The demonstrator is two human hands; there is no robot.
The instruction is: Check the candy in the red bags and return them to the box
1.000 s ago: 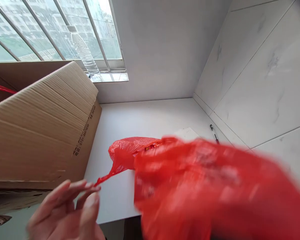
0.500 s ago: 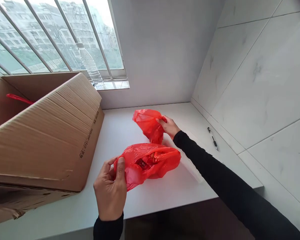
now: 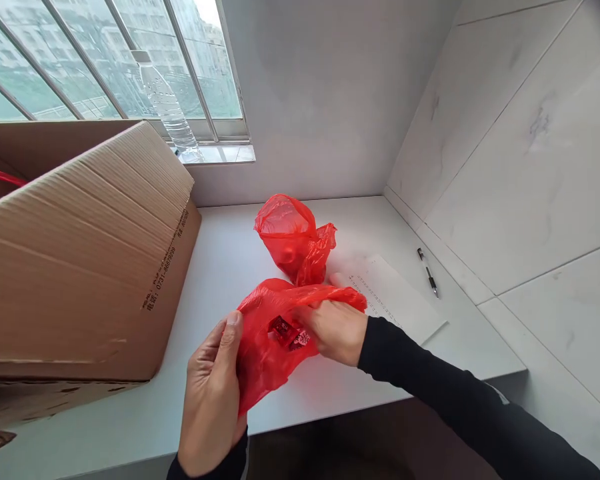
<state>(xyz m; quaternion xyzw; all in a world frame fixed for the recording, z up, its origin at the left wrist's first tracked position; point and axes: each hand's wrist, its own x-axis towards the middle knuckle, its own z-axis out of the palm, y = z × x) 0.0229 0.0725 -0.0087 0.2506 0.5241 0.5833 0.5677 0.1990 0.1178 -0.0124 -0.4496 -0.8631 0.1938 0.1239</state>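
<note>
A red plastic bag (image 3: 265, 373) is open near the table's front edge, with small red wrapped packets (image 3: 284, 331) showing inside. Its left rim is pinched between the thumb and fingers of my left hand (image 3: 215, 387). My right hand (image 3: 337, 327) reaches into the bag's mouth from the right, its fingers hidden by the plastic and the contents. Just behind, a second red plastic bag (image 3: 287, 237) stands on the table with its mouth open, touched by neither hand.
On the left stands a large cardboard box (image 3: 80, 267) with something red inside. Printed paper (image 3: 395, 300) and a pen (image 3: 427, 272) lie to the right on the white table (image 3: 215, 267). A water bottle (image 3: 167, 110) leans on the windowsill.
My right hand has let go of the rear bag and moved down into the front bag. The front bag's mouth is wider, and more of the paper shows. The view has shifted slightly.
</note>
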